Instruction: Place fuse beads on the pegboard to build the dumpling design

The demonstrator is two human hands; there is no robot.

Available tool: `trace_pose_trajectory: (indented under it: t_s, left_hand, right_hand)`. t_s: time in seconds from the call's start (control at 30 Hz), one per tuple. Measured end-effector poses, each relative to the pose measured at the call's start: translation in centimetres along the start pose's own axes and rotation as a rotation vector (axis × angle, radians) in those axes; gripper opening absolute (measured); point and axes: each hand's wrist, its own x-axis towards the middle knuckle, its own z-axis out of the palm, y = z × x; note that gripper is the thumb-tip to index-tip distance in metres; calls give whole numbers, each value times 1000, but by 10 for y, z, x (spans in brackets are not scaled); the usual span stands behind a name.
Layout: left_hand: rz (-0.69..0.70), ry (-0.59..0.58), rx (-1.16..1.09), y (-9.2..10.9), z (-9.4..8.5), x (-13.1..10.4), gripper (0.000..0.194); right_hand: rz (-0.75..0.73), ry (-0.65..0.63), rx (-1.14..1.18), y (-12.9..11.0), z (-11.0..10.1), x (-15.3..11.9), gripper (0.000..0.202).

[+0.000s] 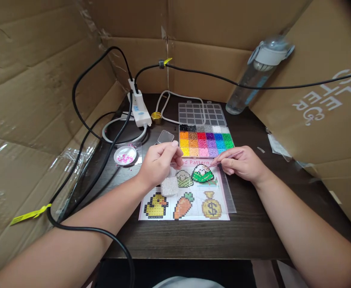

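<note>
My right hand pinches slim tweezers, their tips at a bead design with a white top, green base and black outline. The design lies on a clear pegboard over a printed pattern sheet. On the left, my left hand is closed, thumb against curled fingers; whatever may be between them is hidden. Just below it sits a small clear box of white beads. Beyond both hands stands a sorting case of beads in many colours, its clear lid folded back.
A white dish of pink beads and a small clear lid lie left. Behind are a power strip, a gold cup and a leaning water bottle. Black cables cross my left forearm; cardboard walls surround the table.
</note>
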Motion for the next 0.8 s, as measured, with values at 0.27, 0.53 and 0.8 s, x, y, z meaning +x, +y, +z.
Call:
trace_pose_trajectory:
  t_s: [0.27, 0.53, 0.8]
  left_hand:
    - [-4, 4, 7, 0, 0, -1, 40]
    - [5, 0, -2, -1, 0, 0, 40]
    - [21, -6, -24, -2, -1, 1, 39]
  right_hand:
    - [-5, -20, 3, -2, 1, 1, 21]
    - [-12, -22, 14, -2, 2, 1, 17]
    - [-17, -31, 11, 1, 0, 1, 18]
